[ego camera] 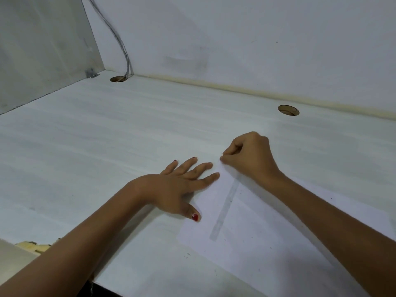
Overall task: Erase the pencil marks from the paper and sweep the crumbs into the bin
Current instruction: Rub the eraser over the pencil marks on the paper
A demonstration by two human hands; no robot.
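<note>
The white paper (pixel 267 232) lies flat and askew near the front right corner of the tabletop (pixel 128 136), one corner pointing toward the back edge. A pale grey strip (pixel 226 209), ruler or smudge I can't tell, crosses its left part. Tiny dark crumbs (pixel 331 198) speckle the sheet.

A paper (pixel 257 232) lies on the surface (pixel 107 146), at 5 o'clock from the middle of the view. On its left part lies a ruler (pixel 225 209), running from 1 o'clock to 7 o'clock. The left hand (pixel 177 183) rests flat at the paper's 10 o'clock edge, with its fingers (pixel 205 166) touching that edge. The right hand (pixel 250 159) sits on the paper's 12 o'clock corner. Behind, by the wall (pixel 235 39), one hole (pixel 117 79) lies at 10 o'clock with a cable (pixel 120 43) dropping into it. Another hole (pixel 288 110) lies at 1 o'clock.
</note>
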